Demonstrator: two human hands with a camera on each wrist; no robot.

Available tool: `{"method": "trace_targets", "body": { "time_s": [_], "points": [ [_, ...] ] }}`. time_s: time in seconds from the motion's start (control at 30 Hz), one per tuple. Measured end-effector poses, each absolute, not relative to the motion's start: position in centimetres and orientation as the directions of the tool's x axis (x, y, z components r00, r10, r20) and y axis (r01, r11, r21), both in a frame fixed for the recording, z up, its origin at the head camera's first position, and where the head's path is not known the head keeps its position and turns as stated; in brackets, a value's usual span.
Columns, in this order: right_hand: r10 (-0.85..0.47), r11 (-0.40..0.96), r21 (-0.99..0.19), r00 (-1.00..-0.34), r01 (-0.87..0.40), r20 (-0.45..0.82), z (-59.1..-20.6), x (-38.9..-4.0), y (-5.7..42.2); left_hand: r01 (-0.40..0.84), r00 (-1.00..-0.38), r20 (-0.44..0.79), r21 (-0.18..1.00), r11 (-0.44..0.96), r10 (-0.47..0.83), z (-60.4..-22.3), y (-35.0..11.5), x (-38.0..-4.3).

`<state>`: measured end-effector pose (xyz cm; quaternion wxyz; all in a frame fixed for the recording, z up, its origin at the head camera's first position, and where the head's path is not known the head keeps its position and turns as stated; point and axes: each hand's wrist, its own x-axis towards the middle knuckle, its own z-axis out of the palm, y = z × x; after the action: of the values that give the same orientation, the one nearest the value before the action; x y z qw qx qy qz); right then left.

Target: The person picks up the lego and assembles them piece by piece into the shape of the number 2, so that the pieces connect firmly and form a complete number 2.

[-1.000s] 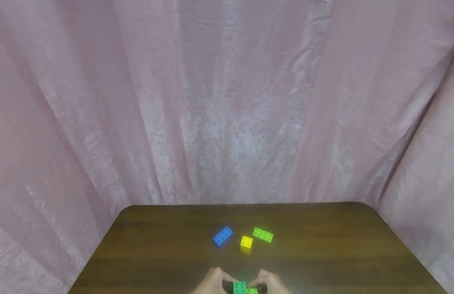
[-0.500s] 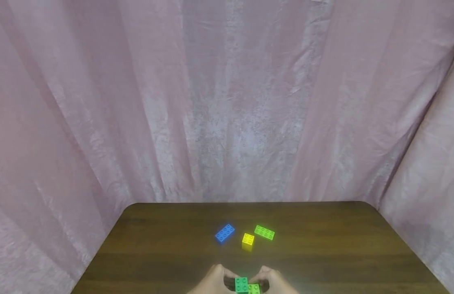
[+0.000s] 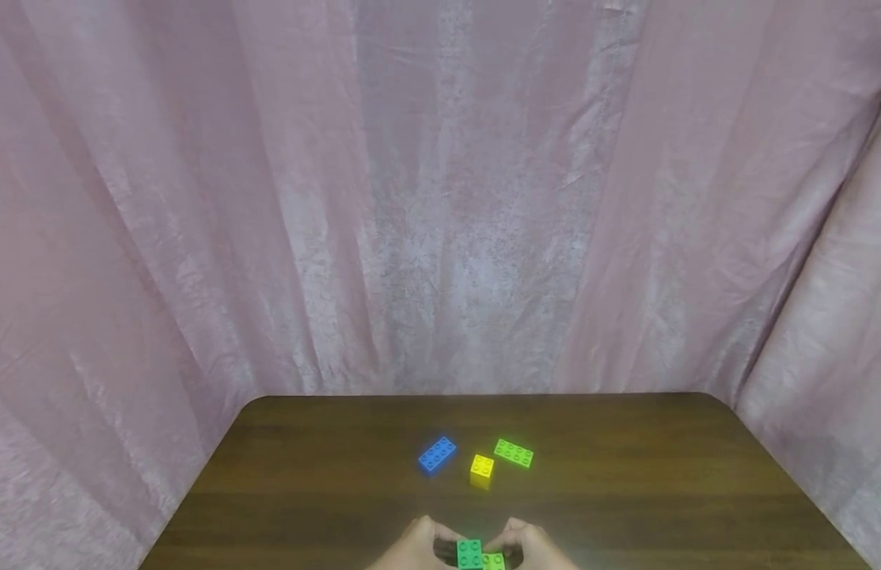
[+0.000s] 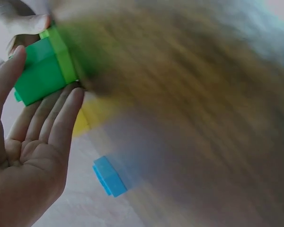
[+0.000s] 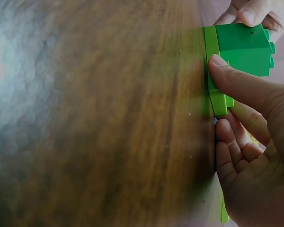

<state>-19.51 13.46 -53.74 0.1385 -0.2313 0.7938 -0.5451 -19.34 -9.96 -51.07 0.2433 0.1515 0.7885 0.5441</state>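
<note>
A tall dark-green brick [image 3: 469,553] sits on one end of a flat lime-green brick [image 3: 493,561] at the bottom of the head view, studs up. My left hand [image 4: 33,156] holds the dark-green brick [image 4: 40,73] between thumb and fingers. From the other side, my right hand [image 5: 255,156] pinches the bare-studded end of the lime brick [image 5: 217,101], thumb on its near side. The lime brick rests on or just above the tabletop; I cannot tell which. In the head view, the lower parts of both hands are cut off.
Beyond the hands on the dark wooden table [image 3: 305,475] lie a blue flat brick [image 3: 437,455], a yellow two-by-two brick [image 3: 482,471] and a second lime flat brick [image 3: 514,453]. A pink curtain [image 3: 440,198] hangs behind the table's far edge.
The head view has shifted slightly. Both hands keep their hold on the two joined bricks, and the loose bricks lie as before.
</note>
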Motion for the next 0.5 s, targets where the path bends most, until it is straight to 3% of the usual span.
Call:
{"method": "trace_targets", "body": {
  "time_s": [0.2, 0.5],
  "points": [
    [-0.517, 0.295, -0.931, -0.855, -0.217, 0.036, -53.5, -19.6, 13.6, -0.064, -0.823, -0.252, 0.932, 0.357, 0.509, -50.6, -9.6, -19.4],
    [-0.536, 0.271, -0.936, -0.843, -0.224, 0.047, -53.5, -19.4, 13.7, 0.022, -0.820, -0.195, 0.928, 0.371, 0.538, -49.1, -10.3, -20.0]
  ]
}}
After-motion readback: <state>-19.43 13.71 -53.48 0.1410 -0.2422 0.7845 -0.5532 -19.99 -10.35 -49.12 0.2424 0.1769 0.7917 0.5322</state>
